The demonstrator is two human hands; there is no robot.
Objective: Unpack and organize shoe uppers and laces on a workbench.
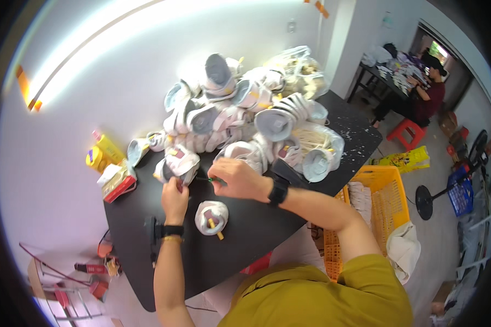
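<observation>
At the table's left part, my left hand [174, 203] is closed on the near edge of a white and pinkish shoe upper [181, 161]. My right hand [237, 177], to the right of it, is closed around a small green-handled tool [215, 179]. A thin dark shaft reaches from that handle toward the shoe upper; its tip is too small to make out. Closer to me, a single shoe upper [211, 217] with a yellow strip lies on the black table [240, 231]. Beyond my hands rises a large pile of white and grey shoe uppers [203, 119].
Yellow bottles [104, 151] and a red box [119, 182] stand at the table's left edge. Cord bundles [311, 143] lie beside the pile. Yellow crates [386, 204] and a fan [424, 203] are on the right. Another person [429, 94] sits at a far table.
</observation>
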